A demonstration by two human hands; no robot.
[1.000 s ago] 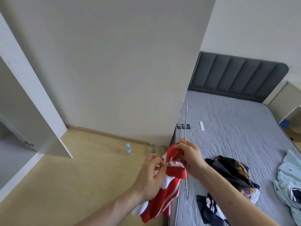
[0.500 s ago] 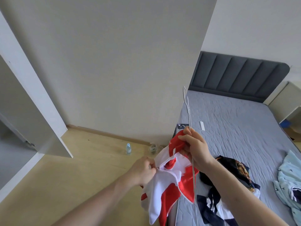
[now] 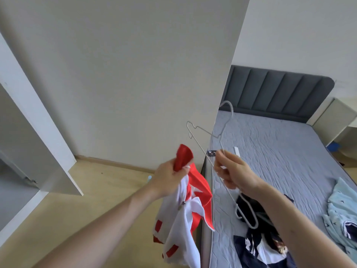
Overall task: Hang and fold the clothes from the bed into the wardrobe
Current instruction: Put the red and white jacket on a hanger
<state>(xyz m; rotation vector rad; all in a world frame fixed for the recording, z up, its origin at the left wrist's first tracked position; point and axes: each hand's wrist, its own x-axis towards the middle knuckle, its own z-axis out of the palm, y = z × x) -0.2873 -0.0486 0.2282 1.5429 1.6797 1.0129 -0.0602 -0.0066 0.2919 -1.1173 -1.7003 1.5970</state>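
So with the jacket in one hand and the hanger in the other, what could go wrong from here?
The red and white zip jacket hangs bunched from the left hand alone, so it may slip to the floor. The thin white wire hanger, held by the right hand apart from the jacket, could snag the dark patterned garment on the grey bed.

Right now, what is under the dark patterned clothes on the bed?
The dark patterned clothes lie on the grey quilted mattress, which shows all around them. Whether anything else hides beneath the pile cannot be seen. The thin wire hanger in the right hand hangs in front.
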